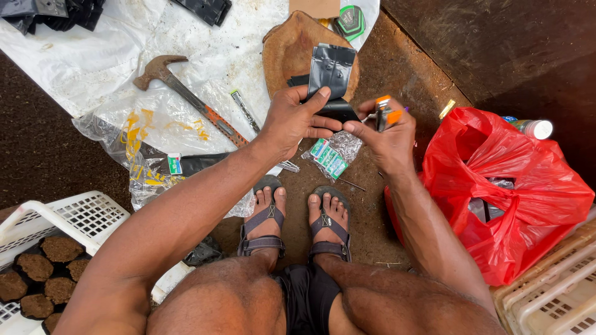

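Glossy black plastic bag (332,71) — pinched by left hand (292,121); right hand (388,139) clasps orange-tipped tool (383,113); crinkled red bag (509,186) alongside.

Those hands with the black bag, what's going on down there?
A seated person holds a black plastic bag in the left hand, thumb pressed on it. The right hand grips a small orange and silver tool, which looks like a stapler, at the bag's lower edge. On the white sheet beside them lies a hammer. A red bag sits to the right, and a white crate of soil-filled pots to the left.
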